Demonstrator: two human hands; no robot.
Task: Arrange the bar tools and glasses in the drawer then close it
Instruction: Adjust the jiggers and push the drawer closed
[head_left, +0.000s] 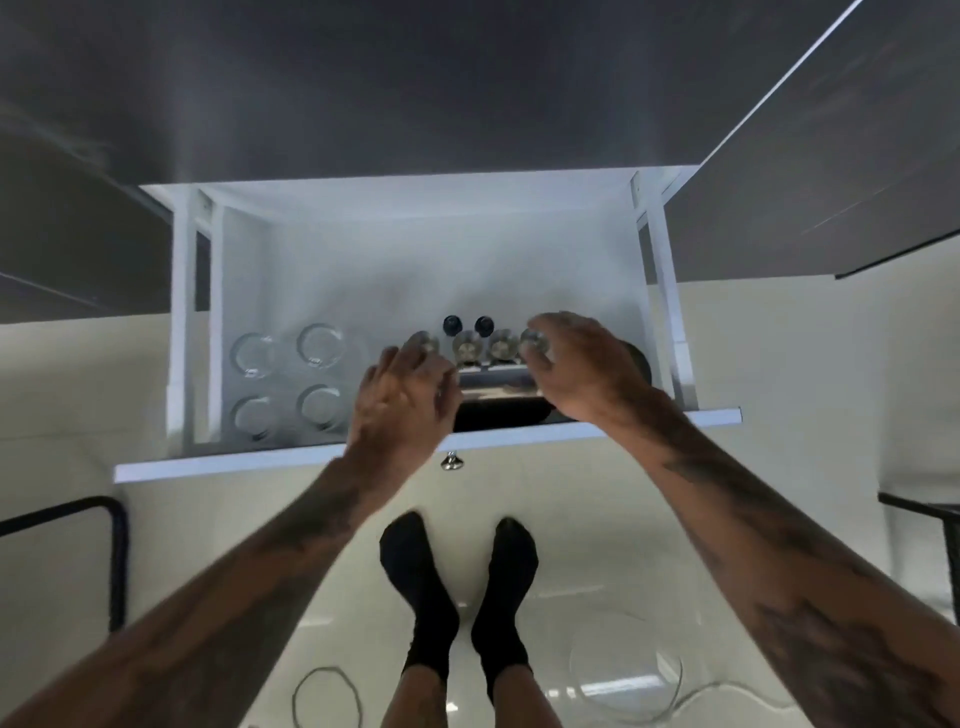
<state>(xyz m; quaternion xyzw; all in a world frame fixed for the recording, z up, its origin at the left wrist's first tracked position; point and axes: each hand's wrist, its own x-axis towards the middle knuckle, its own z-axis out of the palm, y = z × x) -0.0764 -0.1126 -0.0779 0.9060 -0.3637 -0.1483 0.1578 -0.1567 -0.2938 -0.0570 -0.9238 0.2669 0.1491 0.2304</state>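
Your bar tools (485, 347) stand in a row toward the right of the open drawer (363, 457), metal tops up, with two dark knobbed pieces (467, 325) just behind them and a dark tray or holder (498, 410) in front. The four glasses (288, 376) sit in a square block at the drawer's left, mouths up, well apart from the tools.

Your left hand (402, 402) reaches in over the front edge, fingers curled near the leftmost metal top; your right hand (576, 364) covers the right end of the row, thumb and fingers apparently closing round the last top. Motion blur smears both hands, so you cannot tell from here whether either one actually pinches a tool or only hovers on it.

The risk lies in the crowding: the tops stand touching or nearly so, and a tug on one end could tip its neighbours or knock them into the dark pieces behind. Shutting the drawer hard would rattle the glasses together.

Your right palm hides whatever lies at the drawer's right corner, and the tools' lower parts are lost in shadow. The drawer's small knob (452, 461) shows below the front edge.
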